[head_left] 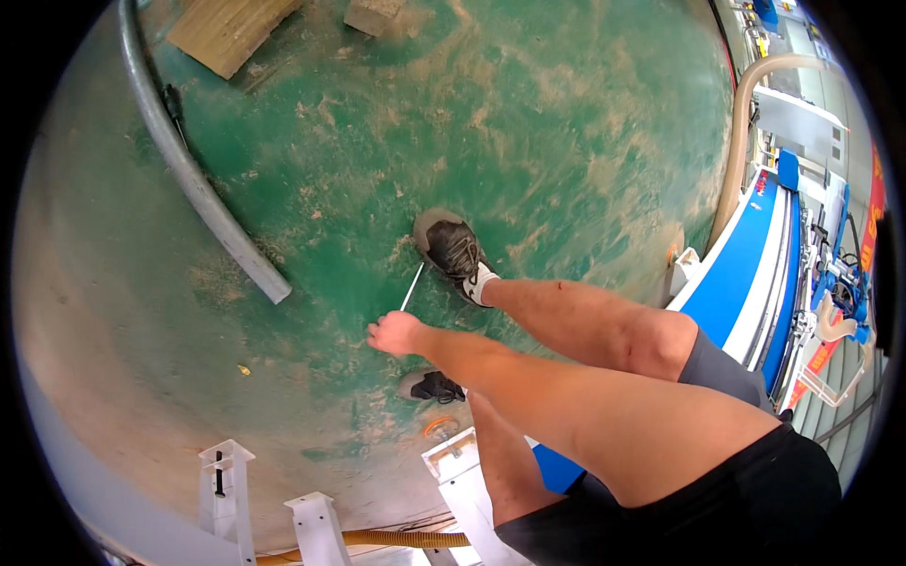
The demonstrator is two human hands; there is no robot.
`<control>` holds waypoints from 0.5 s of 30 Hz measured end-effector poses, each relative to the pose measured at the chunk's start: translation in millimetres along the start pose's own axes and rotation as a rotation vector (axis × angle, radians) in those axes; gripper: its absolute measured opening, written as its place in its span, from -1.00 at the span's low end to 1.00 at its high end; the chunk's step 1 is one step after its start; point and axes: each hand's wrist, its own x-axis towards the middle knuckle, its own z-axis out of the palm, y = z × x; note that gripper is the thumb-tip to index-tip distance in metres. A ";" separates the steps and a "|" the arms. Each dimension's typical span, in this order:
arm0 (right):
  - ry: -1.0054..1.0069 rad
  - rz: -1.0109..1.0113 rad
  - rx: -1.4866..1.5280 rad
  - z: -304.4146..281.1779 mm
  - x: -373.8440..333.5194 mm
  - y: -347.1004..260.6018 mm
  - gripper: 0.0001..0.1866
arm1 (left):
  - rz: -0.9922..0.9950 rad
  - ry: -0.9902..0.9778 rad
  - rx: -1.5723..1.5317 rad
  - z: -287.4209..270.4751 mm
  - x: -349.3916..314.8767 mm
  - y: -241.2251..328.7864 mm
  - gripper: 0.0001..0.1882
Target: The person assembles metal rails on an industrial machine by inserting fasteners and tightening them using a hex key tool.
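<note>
Reaching in from the lower right, my right hand (396, 334) is low over the green floor between my two shoes. Its fingers are curled closed around one end of a thin white rod (412, 287). The free end of the rod points up the picture, towards my dark shoe (453, 250). I cannot make out what kind of rod it is, and the part inside the fist is hidden. My other shoe (432, 386) is just below the hand, partly covered by my forearm. My left hand is out of view.
A grey pipe (193, 179) curves along the floor at left. Wooden boards (231, 33) lie at the upper left. A blue and white machine (731, 269) and a beige hose (741, 141) stand at right. White metal legs (225, 500) and a yellow-brown hose (406, 539) are at the lower edge.
</note>
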 end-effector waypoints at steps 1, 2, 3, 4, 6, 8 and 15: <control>0.003 -0.014 -0.012 0.0 2.5 0.4 -0.90 | -0.003 -0.004 0.000 -0.5 2.1 -1.4 -0.59; 0.008 -0.019 -0.026 4.7 3.2 6.0 -0.89 | -0.007 -0.022 -0.002 0.3 8.2 -5.1 -0.60; 0.015 -0.019 -0.043 8.8 0.7 3.9 -0.89 | -0.009 -0.031 0.002 -0.4 11.0 -6.3 -0.60; 0.025 -0.014 -0.066 13.1 0.5 8.1 -0.89 | -0.018 -0.049 0.000 1.1 17.2 -8.7 -0.60; -0.021 0.001 -0.082 11.6 4.1 13.7 -0.90 | -0.021 -0.076 0.001 -0.8 25.3 -13.0 -0.60; -0.046 -0.010 -0.076 4.6 4.1 7.3 -0.89 | -0.013 -0.070 -0.003 -8.1 17.4 -16.2 -0.60; -0.059 -0.145 -0.014 0.9 21.2 9.2 -0.86 | 0.011 -0.047 -0.026 -17.3 18.0 -21.7 -0.61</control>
